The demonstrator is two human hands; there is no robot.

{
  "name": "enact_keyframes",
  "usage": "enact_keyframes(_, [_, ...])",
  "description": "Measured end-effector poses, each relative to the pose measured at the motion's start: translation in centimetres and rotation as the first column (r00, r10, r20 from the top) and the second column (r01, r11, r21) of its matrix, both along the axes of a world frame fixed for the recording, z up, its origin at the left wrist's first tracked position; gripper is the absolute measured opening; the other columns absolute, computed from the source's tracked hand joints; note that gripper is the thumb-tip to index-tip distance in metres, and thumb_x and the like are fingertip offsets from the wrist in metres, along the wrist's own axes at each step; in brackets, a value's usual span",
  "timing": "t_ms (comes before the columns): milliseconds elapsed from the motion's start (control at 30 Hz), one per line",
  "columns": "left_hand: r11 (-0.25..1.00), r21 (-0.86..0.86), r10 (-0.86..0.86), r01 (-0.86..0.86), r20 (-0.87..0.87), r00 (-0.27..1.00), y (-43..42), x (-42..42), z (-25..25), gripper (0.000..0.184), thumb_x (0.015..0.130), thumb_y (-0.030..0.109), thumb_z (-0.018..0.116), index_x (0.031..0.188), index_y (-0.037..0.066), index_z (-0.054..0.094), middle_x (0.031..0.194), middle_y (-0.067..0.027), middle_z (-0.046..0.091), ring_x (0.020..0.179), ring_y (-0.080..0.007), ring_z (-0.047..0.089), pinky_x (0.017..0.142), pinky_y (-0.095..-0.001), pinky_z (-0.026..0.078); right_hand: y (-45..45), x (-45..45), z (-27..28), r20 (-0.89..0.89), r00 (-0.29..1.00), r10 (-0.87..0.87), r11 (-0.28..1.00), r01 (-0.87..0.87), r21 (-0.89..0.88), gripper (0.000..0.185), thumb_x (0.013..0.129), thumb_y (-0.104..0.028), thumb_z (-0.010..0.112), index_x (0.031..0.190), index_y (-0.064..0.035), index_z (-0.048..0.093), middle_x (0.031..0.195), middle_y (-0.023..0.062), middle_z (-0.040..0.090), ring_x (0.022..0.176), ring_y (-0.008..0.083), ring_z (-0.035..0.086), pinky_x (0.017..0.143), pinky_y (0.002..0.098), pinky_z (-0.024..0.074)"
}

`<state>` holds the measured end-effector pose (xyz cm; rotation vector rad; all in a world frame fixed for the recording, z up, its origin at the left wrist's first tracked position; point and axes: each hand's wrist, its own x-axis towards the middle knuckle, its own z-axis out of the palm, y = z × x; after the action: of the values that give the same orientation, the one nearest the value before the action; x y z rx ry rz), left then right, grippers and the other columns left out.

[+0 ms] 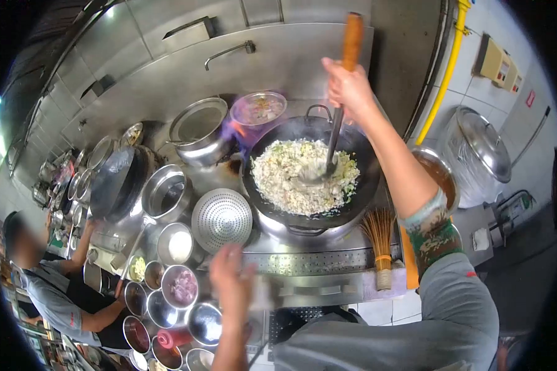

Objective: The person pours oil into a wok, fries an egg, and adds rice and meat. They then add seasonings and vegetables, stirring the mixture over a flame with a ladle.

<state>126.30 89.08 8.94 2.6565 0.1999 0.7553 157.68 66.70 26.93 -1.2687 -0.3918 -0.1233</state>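
Note:
My right hand (351,91) is closed around the shaft of a long ladle (336,133), just below its wooden handle. The ladle's blurred head presses into fried rice (291,170) flecked with green and yellow bits. That rice fills the middle of a large black wok (368,179) on the stove. My left hand (231,278) hangs in front of the stove, smeared by motion, so its fingers cannot be read. Nearest to it are a round perforated strainer (222,221) and a metal bowl of sliced pinkish pieces (182,286).
Pots (199,127) and a dish of scraps (259,108) stand behind, with purple flame near the dish. Several metal bowls (162,309) crowd the left. A bamboo brush (380,244) lies right of the wok. A co-worker (62,297) stands at the left beside another wok (114,179).

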Motion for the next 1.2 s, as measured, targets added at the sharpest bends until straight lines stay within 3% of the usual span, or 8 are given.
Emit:
enact_keyframes(200, [0.877, -0.138, -0.476, 0.46, -0.122, 0.871, -8.0, 8.3, -3.0, 0.029, 0.081, 0.026, 0.068, 0.089, 0.001, 0.058, 0.093, -0.0169, 0.055, 0.086, -0.0365, 0.051, 0.077, -0.0446, 0.042, 0.4, 1.3, -5.1, -0.149, 0.977, 0.15, 0.977, -0.123, 0.175, 0.033, 0.09, -0.022, 0.059, 0.065, -0.0139, 0.038, 0.048, -0.0047, 0.033, 0.035, 0.0104, 0.031, 0.034, 0.0282, 0.0246])
enact_keyframes(400, [0.83, -0.355, -0.426, 0.43, 0.095, 0.9, -11.2, 5.4, 3.3, 0.021, 0.082, 0.018, 0.067, 0.081, 0.002, 0.055, 0.088, -0.0183, 0.051, 0.084, -0.0379, 0.048, 0.074, -0.0465, 0.04, -2.9, -1.9, 2.6, -0.255, 0.962, 0.097, 0.994, -0.107, -0.025, 0.031, 0.09, -0.023, 0.053, 0.064, -0.0133, 0.04, 0.047, -0.0049, 0.03, 0.035, 0.0112, 0.03, 0.035, 0.0288, 0.0269])
enact_keyframes(533, [0.842, -0.283, -0.476, 0.46, 0.012, 0.879, -10.2, 4.7, -6.1, 0.019, 0.08, 0.015, 0.067, 0.084, 0.001, 0.054, 0.088, -0.0185, 0.05, 0.085, -0.039, 0.047, 0.074, -0.0479, 0.039, -0.3, -4.4, -1.7, -0.014, 0.931, -0.365, 0.927, 0.362, -0.101, 0.022, 0.088, -0.019, 0.061, 0.073, -0.0097, 0.048, 0.049, -0.0042, 0.036, 0.035, 0.0103, 0.033, 0.033, 0.0288, 0.027])
enact_keyframes(767, [0.812, -0.317, -0.49, 0.49, 0.086, 0.867, -7.6, 1.7, 3.0, 0.02, 0.079, 0.013, 0.069, 0.085, 0.002, 0.054, 0.09, -0.0179, 0.048, 0.084, -0.038, 0.045, 0.075, -0.0446, 0.038, -3.3, -7.1, 1.0, -0.089, 0.959, -0.27, 0.961, 0.273, 0.03, 0.034, 0.09, -0.023, 0.059, 0.063, -0.0159, 0.038, 0.047, -0.0062, 0.03, 0.036, 0.0077, 0.027, 0.036, 0.0278, 0.0242])
enact_keyframes(867, [0.794, -0.331, -0.49, 0.509, 0.145, 0.859, -9.2, 6.6, -1.3, 0.019, 0.085, 0.016, 0.063, 0.084, 0.001, 0.053, 0.086, -0.0194, 0.046, 0.084, -0.0376, 0.044, 0.075, -0.046, 0.037, 1.2, -5.7, -1.6, -0.055, 0.894, -0.444, 0.888, 0.431, -0.161, 0.033, 0.089, -0.02, 0.062, 0.064, -0.0118, 0.041, 0.047, -0.0045, 0.034, 0.034, 0.0093, 0.034, 0.034, 0.0296, 0.0292])
enact_keyframes(933, [0.812, -0.302, -0.498, 0.498, 0.086, 0.863, -9.0, 5.8, -5.4, 0.019, 0.085, 0.017, 0.063, 0.084, 0.0, 0.054, 0.087, -0.0197, 0.048, 0.086, -0.0382, 0.045, 0.077, -0.0462, 0.038, 1.3, -3.0, -5.4, 0.274, 0.867, -0.416, 0.865, 0.47, -0.175, 0.035, 0.09, -0.02, 0.061, 0.064, -0.0105, 0.039, 0.045, -0.0033, 0.035, 0.032, 0.0101, 0.035, 0.032, 0.0296, 0.0294])
enact_keyframes(1033, [0.808, -0.233, -0.537, 0.542, 0.089, 0.839, -8.2, 1.9, -6.1, 0.021, 0.081, 0.017, 0.067, 0.087, 0.0, 0.056, 0.093, -0.0216, 0.051, 0.09, -0.0405, 0.048, 0.083, -0.0475, 0.04, -1.4, -7.1, -2.2, 0.132, 0.989, -0.06, 0.997, 0.064, -0.031, 0.035, 0.089, -0.02, 0.062, 0.061, -0.0082, 0.044, 0.049, -0.0016, 0.042, 0.038, 0.0111, 0.042, 0.037, 0.029, 0.0341])
enact_keyframes(1200, [0.849, -0.298, -0.451, 0.436, 0.02, 0.892, -7.8, 7.3, -3.5, 0.018, 0.081, 0.015, 0.067, 0.085, 0.003, 0.055, 0.089, -0.0184, 0.049, 0.089, -0.0415, 0.047, 0.079, -0.0472, 0.04, -3.1, -6.0, 2.4, 0.062, 0.989, -0.132, 0.991, 0.132, -0.002, 0.043, 0.091, -0.03, 0.061, 0.06, -0.0152, 0.035, 0.046, -0.0047, 0.031, 0.033, 0.008, 0.027, 0.035, 0.0262, 0.0216])
